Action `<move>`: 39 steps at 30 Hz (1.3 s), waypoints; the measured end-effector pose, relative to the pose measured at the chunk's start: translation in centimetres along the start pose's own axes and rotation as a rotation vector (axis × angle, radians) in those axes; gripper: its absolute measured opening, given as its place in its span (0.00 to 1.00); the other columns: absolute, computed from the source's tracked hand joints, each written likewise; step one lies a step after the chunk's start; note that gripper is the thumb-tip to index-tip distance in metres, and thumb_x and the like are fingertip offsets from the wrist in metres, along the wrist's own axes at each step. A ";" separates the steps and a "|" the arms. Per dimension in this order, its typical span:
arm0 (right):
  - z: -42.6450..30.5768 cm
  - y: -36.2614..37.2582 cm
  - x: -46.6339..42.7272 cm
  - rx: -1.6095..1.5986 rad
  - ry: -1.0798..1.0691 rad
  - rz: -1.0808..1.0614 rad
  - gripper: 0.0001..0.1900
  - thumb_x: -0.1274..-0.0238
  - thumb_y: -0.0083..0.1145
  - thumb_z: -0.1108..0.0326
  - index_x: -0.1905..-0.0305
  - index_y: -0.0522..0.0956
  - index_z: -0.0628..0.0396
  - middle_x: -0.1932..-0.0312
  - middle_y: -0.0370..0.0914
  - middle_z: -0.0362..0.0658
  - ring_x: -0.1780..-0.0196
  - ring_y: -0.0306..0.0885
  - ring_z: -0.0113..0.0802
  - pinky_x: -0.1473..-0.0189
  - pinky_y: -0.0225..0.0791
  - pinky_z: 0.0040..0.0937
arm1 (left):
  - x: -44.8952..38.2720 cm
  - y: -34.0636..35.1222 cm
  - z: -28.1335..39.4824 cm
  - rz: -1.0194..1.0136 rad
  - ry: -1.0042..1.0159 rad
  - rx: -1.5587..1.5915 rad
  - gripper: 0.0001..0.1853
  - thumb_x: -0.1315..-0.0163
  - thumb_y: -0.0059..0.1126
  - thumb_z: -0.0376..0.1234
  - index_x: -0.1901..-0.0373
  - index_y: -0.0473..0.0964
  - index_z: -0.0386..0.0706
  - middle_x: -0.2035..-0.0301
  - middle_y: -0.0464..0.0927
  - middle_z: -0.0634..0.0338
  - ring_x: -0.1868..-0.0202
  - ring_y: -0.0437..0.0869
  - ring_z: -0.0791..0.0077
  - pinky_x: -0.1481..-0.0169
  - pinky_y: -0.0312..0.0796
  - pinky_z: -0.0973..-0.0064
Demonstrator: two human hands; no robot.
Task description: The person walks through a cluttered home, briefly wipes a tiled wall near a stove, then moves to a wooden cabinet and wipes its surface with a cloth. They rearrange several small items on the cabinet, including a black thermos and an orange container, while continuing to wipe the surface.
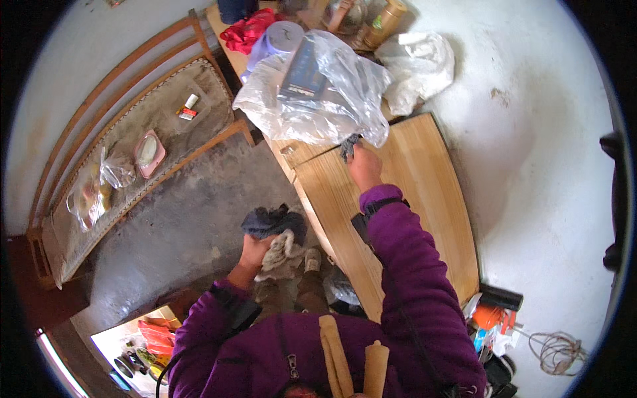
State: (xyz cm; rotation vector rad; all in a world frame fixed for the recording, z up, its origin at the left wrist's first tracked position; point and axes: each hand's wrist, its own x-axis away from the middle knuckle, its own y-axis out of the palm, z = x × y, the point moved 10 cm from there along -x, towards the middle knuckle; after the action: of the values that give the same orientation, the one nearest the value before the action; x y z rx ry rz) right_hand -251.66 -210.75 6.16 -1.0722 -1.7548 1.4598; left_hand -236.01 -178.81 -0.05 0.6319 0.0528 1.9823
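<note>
My right hand reaches over a light wooden cabinet top, its fingers closed on a small dark grey cloth beside the lower edge of a clear plastic bag. A dark box lies in or under that bag. My left hand is held over the floor, gripping a bunch of cloths: a dark blue-grey one and a pale, fluffy one. A dark object lies partly hidden beneath my right forearm.
A wooden bench along the left holds plastic bags and a pink dish. Behind the clear bag stand a lilac container, a red bag and a gold-coloured flask. Coiled cable lies at lower right.
</note>
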 end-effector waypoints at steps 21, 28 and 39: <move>6.5 -2.4 2.6 -0.125 -0.016 -0.015 0.10 0.45 0.57 0.62 0.61 0.76 0.54 0.72 0.78 0.52 0.67 0.77 0.54 0.66 0.68 0.51 | -5.9 15.8 7.2 0.118 0.642 -1.033 0.26 0.60 0.72 0.40 0.55 0.74 0.56 0.63 0.76 0.53 0.67 0.82 0.48 0.65 0.76 0.58; 9.4 -2.9 10.0 -0.030 0.068 -0.217 0.11 0.46 0.58 0.62 0.60 0.74 0.54 0.68 0.79 0.51 0.63 0.78 0.52 0.63 0.70 0.48 | -6.1 15.7 6.7 0.123 0.623 -0.995 0.26 0.59 0.71 0.40 0.55 0.74 0.56 0.63 0.77 0.54 0.66 0.82 0.50 0.65 0.76 0.58; 9.2 -2.3 12.4 -0.018 0.109 -0.332 0.12 0.43 0.52 0.64 0.55 0.73 0.54 0.64 0.80 0.53 0.60 0.79 0.53 0.63 0.70 0.51 | -7.6 15.9 7.0 0.063 0.394 -1.057 0.24 0.57 0.69 0.42 0.55 0.74 0.56 0.59 0.79 0.57 0.59 0.82 0.52 0.59 0.76 0.60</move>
State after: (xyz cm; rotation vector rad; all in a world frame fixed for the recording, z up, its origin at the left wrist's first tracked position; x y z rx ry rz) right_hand -265.94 -204.54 5.95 -0.8057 -1.7707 1.1627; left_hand -243.22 -194.52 7.64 -0.4415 -0.7319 1.8362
